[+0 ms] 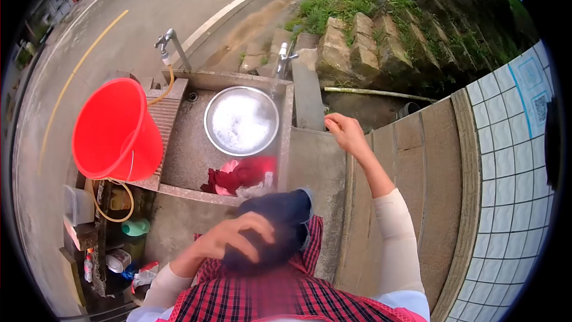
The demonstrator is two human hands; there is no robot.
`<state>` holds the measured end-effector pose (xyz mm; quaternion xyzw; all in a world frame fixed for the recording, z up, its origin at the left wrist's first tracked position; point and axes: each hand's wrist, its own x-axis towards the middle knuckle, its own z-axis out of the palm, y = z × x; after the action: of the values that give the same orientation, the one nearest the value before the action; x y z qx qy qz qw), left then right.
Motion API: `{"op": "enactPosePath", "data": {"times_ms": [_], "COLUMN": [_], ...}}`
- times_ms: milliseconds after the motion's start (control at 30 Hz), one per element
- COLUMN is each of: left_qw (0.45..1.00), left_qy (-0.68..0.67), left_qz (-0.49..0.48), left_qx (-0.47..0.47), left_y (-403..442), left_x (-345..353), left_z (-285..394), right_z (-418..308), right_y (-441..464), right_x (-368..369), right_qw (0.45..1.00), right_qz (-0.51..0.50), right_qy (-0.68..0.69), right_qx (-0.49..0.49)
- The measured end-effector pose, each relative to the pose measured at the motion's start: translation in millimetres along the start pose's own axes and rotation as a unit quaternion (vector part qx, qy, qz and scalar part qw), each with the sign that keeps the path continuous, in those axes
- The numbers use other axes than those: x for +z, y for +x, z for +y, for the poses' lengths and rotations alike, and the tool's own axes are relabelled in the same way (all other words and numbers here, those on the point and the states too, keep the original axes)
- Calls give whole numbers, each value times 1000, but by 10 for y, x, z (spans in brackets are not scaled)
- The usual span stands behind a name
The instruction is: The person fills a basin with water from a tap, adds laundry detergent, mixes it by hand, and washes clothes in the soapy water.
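Note:
My left hand (241, 234) is at the front of my body, below the sink. Its curled fingers grip a dark blue cloth garment (286, 211), bunched and blurred in front of my checked apron; its exact kind cannot be made out. My right hand (347, 134) is raised to the right of the sink, its fingers drawn together with nothing visible in them. In the stone sink (186, 143) stands a round metal basin (212, 138) of white suds (241, 122). Wet dark red and pink cloths (238, 174) lie in a heap on the sink floor near its front edge.
A red bucket (113, 131) is on the ribbed ledge (165, 124) left of the sink. One tap (283, 59) rises behind the basin; another tap (164, 42) carries a yellow hose (170, 86). Bottles and containers, including a green bottle (136, 227), sit lower left. A tiled wall (506, 161) stands right.

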<state>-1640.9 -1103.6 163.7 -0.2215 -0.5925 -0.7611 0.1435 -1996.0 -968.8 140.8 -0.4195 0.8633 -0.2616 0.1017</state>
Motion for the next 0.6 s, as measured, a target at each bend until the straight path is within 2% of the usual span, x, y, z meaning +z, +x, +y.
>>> {"op": "enactPosePath", "data": {"times_ms": [67, 200, 233, 300, 400, 467, 600], "left_qw": [998, 952, 935, 892, 846, 824, 807], "left_qy": [-8, 26, 37, 84, 170, 195, 254], "left_qz": [62, 297, 349, 444, 501, 527, 525], "left_qx": [-15, -66, -49, -15, 65, 79, 89], "left_y": [-313, -673, -699, -716, -663, -561, -530], "left_x": [46, 424, 534, 780, 991, 1062, 1140], "left_z": [140, 390, 422, 448, 381, 366, 344], "right_z": [-104, 210, 177, 238, 46, 39, -197], "right_y": [971, 2391, 2562, 2832, 2899, 2933, 2904], "right_x": [420, 1198, 1277, 1429, 1335, 1456, 1602], "right_qw": [992, 932, 926, 885, 901, 914, 918], "right_qz": [-25, 98, 33, -13, -89, -17, 20], "right_qy": [-120, -326, -362, -447, -405, -392, -382], "right_qx": [-31, -124, -98, -127, -129, -101, -104]}}
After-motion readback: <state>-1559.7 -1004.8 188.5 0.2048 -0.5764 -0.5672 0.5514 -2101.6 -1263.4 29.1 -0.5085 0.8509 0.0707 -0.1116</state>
